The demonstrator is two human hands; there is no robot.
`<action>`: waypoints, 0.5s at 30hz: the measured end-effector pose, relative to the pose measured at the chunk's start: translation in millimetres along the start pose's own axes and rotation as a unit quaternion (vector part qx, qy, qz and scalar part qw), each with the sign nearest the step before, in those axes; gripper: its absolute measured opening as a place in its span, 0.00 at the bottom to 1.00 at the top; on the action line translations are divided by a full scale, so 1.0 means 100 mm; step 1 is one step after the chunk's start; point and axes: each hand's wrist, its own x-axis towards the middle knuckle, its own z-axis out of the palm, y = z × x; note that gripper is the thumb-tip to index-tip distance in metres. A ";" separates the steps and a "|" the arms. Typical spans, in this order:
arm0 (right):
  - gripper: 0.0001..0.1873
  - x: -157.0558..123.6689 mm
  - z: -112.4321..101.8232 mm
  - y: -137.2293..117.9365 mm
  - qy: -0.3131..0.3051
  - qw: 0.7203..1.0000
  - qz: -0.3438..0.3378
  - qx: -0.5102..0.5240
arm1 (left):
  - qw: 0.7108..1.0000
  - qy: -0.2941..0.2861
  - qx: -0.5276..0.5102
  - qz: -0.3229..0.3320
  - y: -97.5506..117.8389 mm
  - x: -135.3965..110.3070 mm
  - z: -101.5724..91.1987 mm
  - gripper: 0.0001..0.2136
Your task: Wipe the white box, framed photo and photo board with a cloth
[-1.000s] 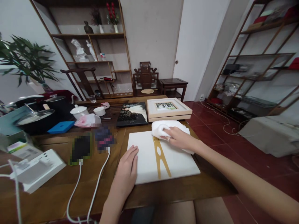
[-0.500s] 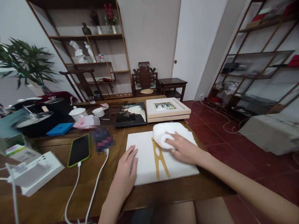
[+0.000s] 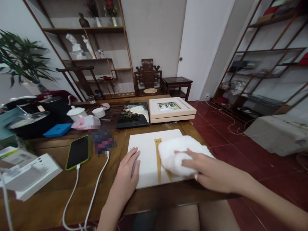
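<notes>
A white canvas panel [image 3: 146, 150] with a gold figure painted on it lies flat on the wooden table [image 3: 48, 192]. My left hand [image 3: 126, 178] rests flat on the panel's left edge, fingers stretched out. My right hand [image 3: 211, 173] presses a white cloth [image 3: 175, 154] onto the panel's near right part, fingers laid over the cloth. The cloth covers part of the gold figure.
Behind the panel lie a black picture [image 3: 133, 115] and a stack of pale framed pictures [image 3: 170, 109]. A phone in a green case [image 3: 78, 156] with white cables, a white box [image 3: 29, 175], pots, a teapot and a blue lid crowd the left. Shelves line the room.
My right hand has drawn the cloth from the panel's far right corner toward the near edge. My left hand has stayed on the left edge.
</notes>
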 end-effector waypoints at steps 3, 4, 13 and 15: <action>0.21 0.35 -0.01 0.26 0.042 0.999 0.007 -0.021 | 1.000 -0.002 0.003 0.003 -0.01 0.01 -0.01 0.16; 0.21 0.47 -0.02 0.33 0.057 0.998 0.009 -0.027 | 1.000 -0.003 0.005 0.002 -0.01 0.01 -0.01 0.16; 0.25 0.40 0.13 0.22 0.060 0.995 -0.023 -0.073 | 1.000 -0.005 0.010 0.003 -0.02 0.01 0.00 0.16; 0.25 0.14 0.17 0.04 0.035 0.997 -0.015 -0.062 | 1.000 -0.001 0.007 0.005 -0.02 0.01 0.00 0.15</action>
